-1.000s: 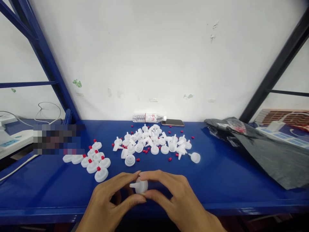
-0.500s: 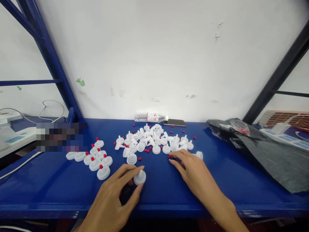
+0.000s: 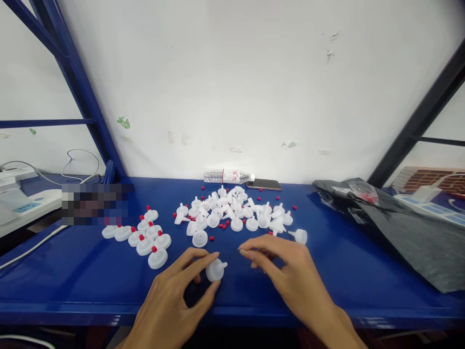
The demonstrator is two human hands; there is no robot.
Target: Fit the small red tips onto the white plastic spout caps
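My left hand (image 3: pixel 178 295) is closed around the rim of a white plastic spout cap (image 3: pixel 214 270), gripped between thumb and fingers just above the table. The cap is tilted, its narrow spout pointing right. Opposite it, my right hand (image 3: pixel 281 269) is pinched, fingertips together, a short way from that spout. Fingers hide what is in the pinch; the small red cap that lay at these fingertips is gone from its spot. Behind both hands lies a heap of white spout caps (image 3: pixel 237 224) with loose red caps (image 3: pixel 211 238) among them. To the left, several spout caps (image 3: pixel 157 259) stand upright with red tips.
A clear bottle (image 3: pixel 230 176) lies by the wall beside a phone (image 3: pixel 264 184). Black plastic bags (image 3: pixel 392 237) cover the table's right side. A power strip (image 3: pixel 39 201) and white cables are at the left. One white spout cap (image 3: pixel 300 236) lies just behind my right hand.
My right hand has lifted from the heap's front edge and moved left, pinching, toward my left hand. The spout cap in my left hand has tipped from upright to pointing right.
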